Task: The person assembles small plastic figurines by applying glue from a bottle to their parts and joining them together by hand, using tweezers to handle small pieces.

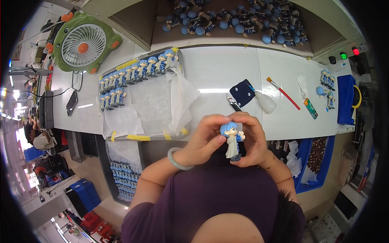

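Note:
A small blue-haired figurine [232, 141] with a pale cape and dark base is held upright between my two hands, close to my chest. My left hand [208, 135] is closed on it, its thumb pressed near the head. My right hand [253, 139] curls round the other side, with the thumb at the base. Just beyond my hands lie a pair of nippers [234, 103], a dark folded cloth [242, 94] and a translucent squeeze bottle [266, 103]. To the left, a tray [154, 109] lined with white sheet bears rows of similar figurines [142, 69].
A green fan [83, 48] stands at the far left, near a phone [72, 102]. A brush [283, 94], a green tube [311, 108] and a blue holder [345, 99] lie to the right. Many figurines fill the shelf [227, 40] at the back. Below sits a blue bin [324, 170].

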Demonstrator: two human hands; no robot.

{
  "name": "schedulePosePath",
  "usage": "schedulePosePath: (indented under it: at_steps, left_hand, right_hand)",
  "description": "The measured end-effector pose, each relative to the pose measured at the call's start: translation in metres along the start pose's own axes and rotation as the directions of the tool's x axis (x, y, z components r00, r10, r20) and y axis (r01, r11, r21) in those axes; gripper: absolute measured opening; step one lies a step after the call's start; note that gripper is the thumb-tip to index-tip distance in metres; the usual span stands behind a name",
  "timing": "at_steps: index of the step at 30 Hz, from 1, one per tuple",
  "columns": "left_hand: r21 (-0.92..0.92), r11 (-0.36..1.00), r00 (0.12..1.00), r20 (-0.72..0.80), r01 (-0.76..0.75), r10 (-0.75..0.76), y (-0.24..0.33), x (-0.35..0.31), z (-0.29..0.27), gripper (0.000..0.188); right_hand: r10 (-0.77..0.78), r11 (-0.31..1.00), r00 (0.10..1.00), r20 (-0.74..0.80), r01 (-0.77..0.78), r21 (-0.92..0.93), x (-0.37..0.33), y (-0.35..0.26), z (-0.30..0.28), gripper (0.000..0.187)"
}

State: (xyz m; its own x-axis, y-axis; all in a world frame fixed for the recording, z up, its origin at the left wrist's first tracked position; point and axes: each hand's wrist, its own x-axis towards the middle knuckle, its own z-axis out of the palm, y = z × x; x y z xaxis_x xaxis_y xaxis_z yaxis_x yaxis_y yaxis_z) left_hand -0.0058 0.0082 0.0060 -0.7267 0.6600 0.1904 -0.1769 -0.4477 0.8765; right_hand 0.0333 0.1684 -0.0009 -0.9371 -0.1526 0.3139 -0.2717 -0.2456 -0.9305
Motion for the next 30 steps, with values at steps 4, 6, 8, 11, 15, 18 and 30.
schedulePosePath:
  at_steps: [4, 6, 8, 11, 15, 18, 30]
  left_hand:
    - [0.216, 0.976, 0.999, 0.029, 0.02, -0.027, 0.003, -0.006, -0.005, 0.032]
    - [0.224, 0.972, 0.997, -0.026, 0.076, -0.072, 0.002, -0.007, -0.005, 0.031]
    - [0.166, 0.983, 0.995, -0.067, 0.083, -0.073, -0.001, -0.008, -0.004, 0.031]
    - [0.316, 0.946, 0.99, -0.141, 0.073, -0.029, -0.011, -0.014, -0.008, 0.031]
    - [0.7, 0.715, 0.985, -0.124, 0.001, 0.12, -0.01, -0.013, -0.009, 0.037]
    - [0.522, 0.853, 0.997, -0.07, 0.015, 0.025, -0.005, -0.011, -0.009, 0.036]
    - [-0.157, 0.842, 0.855, 0.038, 0.516, -0.517, 0.013, -0.008, -0.005, 0.05]
  right_hand:
    - [0.114, 0.985, 0.993, 0.036, -0.118, 0.127, -0.007, 0.001, -0.002, 0.076]
    - [0.125, 0.982, 0.991, 0.052, -0.131, 0.138, -0.005, 0.002, -0.007, 0.074]
    - [0.138, 0.978, 0.988, 0.069, -0.147, 0.151, -0.006, 0.004, -0.01, 0.073]
    - [-0.049, 0.977, 0.995, -0.091, 0.028, -0.212, -0.008, 0.007, -0.011, 0.06]
    - [0.036, 0.991, 0.975, -0.221, -0.063, -0.118, -0.009, 0.0, -0.005, 0.035]
    - [0.089, 0.996, 0.981, -0.17, -0.089, 0.004, 0.0, -0.01, -0.013, 0.026]
    - [0.07, 0.902, 0.984, -0.165, -0.134, -0.411, 0.019, -0.022, -0.025, 0.039]
